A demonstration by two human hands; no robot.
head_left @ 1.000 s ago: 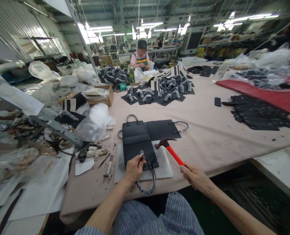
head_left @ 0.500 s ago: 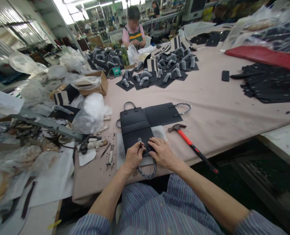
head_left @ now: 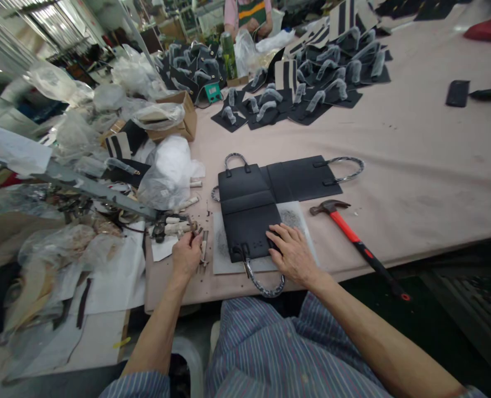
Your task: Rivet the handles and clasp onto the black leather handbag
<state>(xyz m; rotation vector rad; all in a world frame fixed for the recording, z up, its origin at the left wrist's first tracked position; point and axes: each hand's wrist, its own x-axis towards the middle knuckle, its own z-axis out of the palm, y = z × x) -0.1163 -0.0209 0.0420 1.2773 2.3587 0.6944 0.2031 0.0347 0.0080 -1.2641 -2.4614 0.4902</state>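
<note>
A flat black bag panel with looped handles lies unfolded on a white pad at the near table edge. My right hand rests on the panel's near corner, fingers spread flat. My left hand has reached left of the pad, its fingers pinched around a small metal tool among the tools lying there. A hammer with a red and black handle lies on the table to the right of the pad, untouched.
Plastic bags, a cardboard box and scraps crowd the left side. Pliers lie beside my left hand. Rows of black bag pieces sit farther back, where another person works. The pink table cloth stretches right.
My right hand laid the hammer down on the table and settled on the panel. My left hand left the punch position on the panel and moved left to the tools.
</note>
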